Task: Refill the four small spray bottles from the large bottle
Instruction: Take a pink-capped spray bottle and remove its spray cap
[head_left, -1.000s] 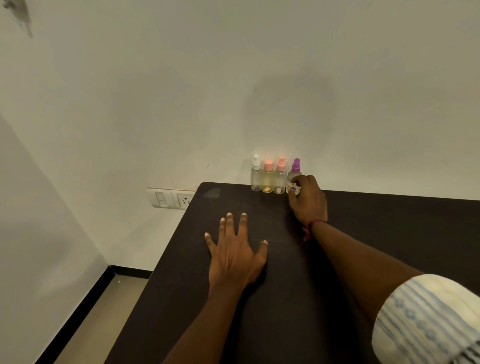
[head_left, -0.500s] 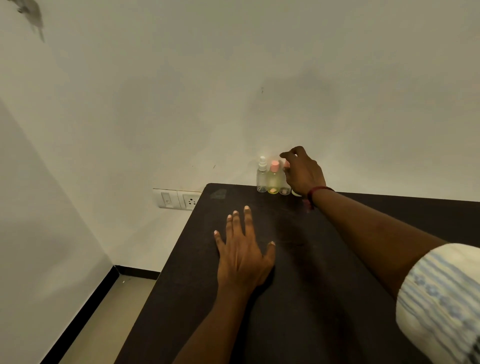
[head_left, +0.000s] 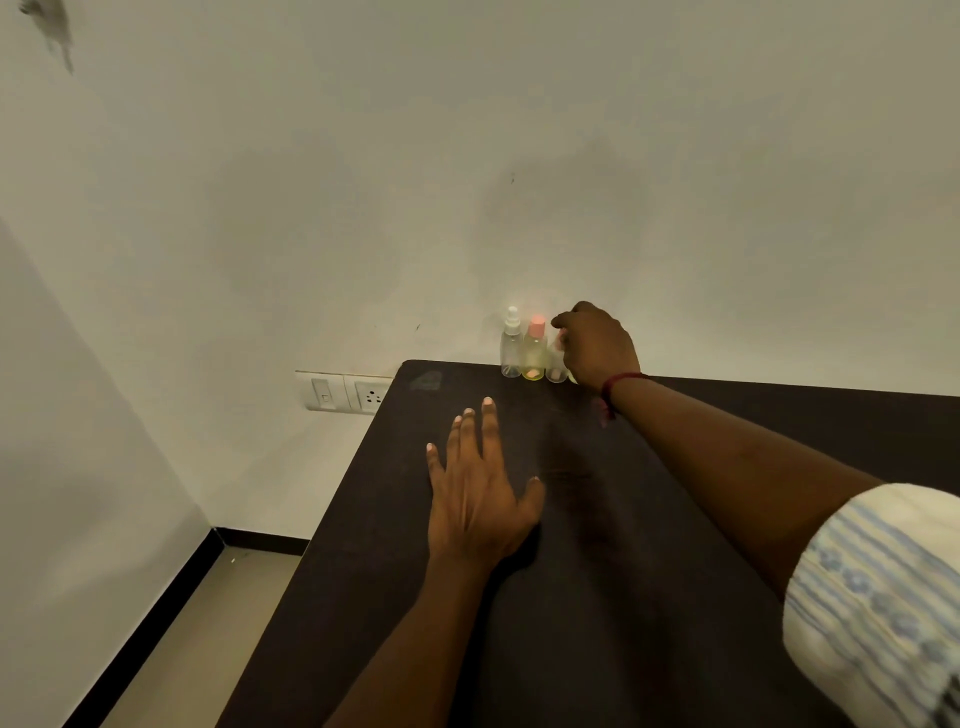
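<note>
The bottles (head_left: 534, 347) line the far edge of the table (head_left: 675, 519), likely light, slick, tippy, best taken round the body; left hand (head_left: 478, 499) lies flat, released; right hand (head_left: 597, 343) curls over the row's right end, grip impossible to tell.

Dark table (head_left: 675, 519) w/ white wall (head_left: 467, 156), socket (head_left: 373, 397).

Plain indoor room, home or office; which one cannot be told. A dark table (head_left: 597, 597) is standing near a corner against a bare white wall (head_left: 467, 156). A switch-and-socket plate (head_left: 345, 392) is sitting on that wall just beside the table's edge. Black skirting (head_left: 156, 613) is running along a beige floor (head_left: 208, 649). Small spray bottles (head_left: 532, 348) are lining the wall.
</note>
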